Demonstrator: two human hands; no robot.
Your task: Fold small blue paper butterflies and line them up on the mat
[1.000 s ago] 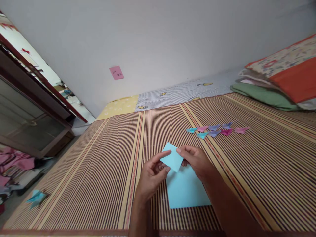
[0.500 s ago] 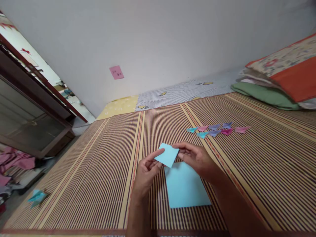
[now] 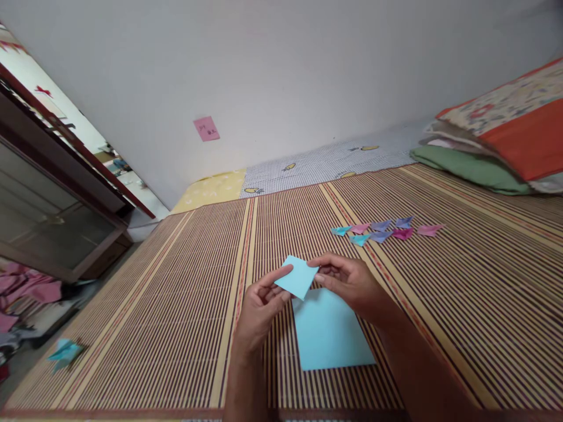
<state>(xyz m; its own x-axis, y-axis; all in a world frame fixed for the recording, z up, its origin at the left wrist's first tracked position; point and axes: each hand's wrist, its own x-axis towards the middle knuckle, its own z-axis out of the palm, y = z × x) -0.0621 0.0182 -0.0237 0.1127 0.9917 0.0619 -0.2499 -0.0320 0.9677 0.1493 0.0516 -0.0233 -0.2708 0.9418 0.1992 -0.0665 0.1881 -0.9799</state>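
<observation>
A small light-blue folded paper square (image 3: 299, 278) is held up between both hands, its corners turned like a diamond. My left hand (image 3: 261, 302) pinches its left side, index finger lying on the top face. On the opposite side, my right hand (image 3: 347, 281) grips the right corner with thumb and index finger. Below them a larger light-blue sheet of paper (image 3: 332, 334) lies flat on the striped mat (image 3: 176, 310), its top edge partly covered by the folded square and my right hand.
Beyond my right hand, several small folded paper pieces (image 3: 381, 235) in blue, pink and purple lie in two rows. A crumpled-looking turquoise folded paper (image 3: 65, 354) sits at the mat's left. Folded bedding (image 3: 479, 170) is stacked far right, against the wall (image 3: 308, 76).
Both hands keep hold of the folded square in nearly the same place. The view has shifted very slightly.
</observation>
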